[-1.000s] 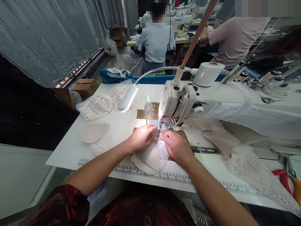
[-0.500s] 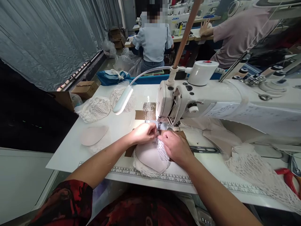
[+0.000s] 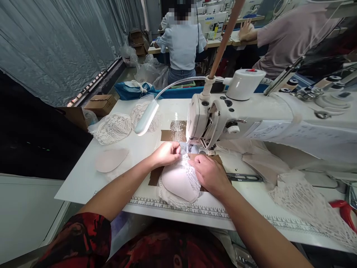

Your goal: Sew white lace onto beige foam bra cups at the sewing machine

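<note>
A pale pink bra cup (image 3: 177, 182) with white lace around its edge lies on the table below the sewing machine's needle area (image 3: 189, 148). My left hand (image 3: 166, 153) is closed in a pinch at the cup's upper left, just left of the presser foot; what its fingertips hold is too small to make out. At the cup's upper right, my right hand (image 3: 208, 172) has its fingers curled, gripping the lace edge against the table. Between both hands, a strip of the lace shows under the lamp light.
Lace cups (image 3: 113, 128) and a plain pink cup piece (image 3: 111, 160) lie on the left. A bendable lamp (image 3: 147, 117) arches over the table. Lace fabric (image 3: 309, 203) and red-handled scissors (image 3: 347, 214) are at right. A printed ruler (image 3: 206, 213) runs along the front edge. Two people sit beyond.
My left hand has shifted slightly left and up from the presser foot, baring the lace at the cup's top. The right hand stays at the cup. The view has moved slightly.
</note>
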Motion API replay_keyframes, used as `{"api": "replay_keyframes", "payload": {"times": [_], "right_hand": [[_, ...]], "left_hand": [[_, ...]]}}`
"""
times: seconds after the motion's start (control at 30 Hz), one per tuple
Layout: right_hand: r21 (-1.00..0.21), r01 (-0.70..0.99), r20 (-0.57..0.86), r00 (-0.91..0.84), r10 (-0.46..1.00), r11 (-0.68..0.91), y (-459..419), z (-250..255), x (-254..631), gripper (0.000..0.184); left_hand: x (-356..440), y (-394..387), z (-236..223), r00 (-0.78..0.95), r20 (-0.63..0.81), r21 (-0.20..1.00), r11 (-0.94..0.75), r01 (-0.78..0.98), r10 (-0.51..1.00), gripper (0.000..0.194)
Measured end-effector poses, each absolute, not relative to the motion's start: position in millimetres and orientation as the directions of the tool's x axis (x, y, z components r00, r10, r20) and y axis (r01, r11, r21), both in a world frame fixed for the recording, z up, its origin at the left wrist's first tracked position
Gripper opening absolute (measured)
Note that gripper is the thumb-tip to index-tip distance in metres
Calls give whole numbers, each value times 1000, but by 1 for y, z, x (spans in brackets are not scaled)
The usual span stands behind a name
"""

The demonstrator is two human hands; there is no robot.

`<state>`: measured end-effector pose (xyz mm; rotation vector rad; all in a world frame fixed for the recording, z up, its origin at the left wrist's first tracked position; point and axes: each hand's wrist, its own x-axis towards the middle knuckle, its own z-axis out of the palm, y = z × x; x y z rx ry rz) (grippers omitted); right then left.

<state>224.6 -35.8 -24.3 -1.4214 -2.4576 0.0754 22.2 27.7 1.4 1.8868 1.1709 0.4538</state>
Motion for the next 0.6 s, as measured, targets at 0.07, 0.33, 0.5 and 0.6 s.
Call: {"api": "replay_keyframes", "payload": {"times": [0.07,0.33,0.5,0.6], "right_hand": [[-189,842,245,-459,854,506,-35,-26,224,28],[-154,853,288,-445,848,499,-36,-30,224,31],[-80,888,335,-405,851,453,-37,-31,224,31],[-52,902,351,-386,853,429,-37,-33,224,33]], "left_hand": [[15,26,6,401,-32,777,-230,586,916,12],[22,-10,10,670,177,420,-671,611,721,20],[32,-16,-3,717,105,248,-717,652,689,36],[32,-12,-4,721,89,230,-719,656,687,40]]}}
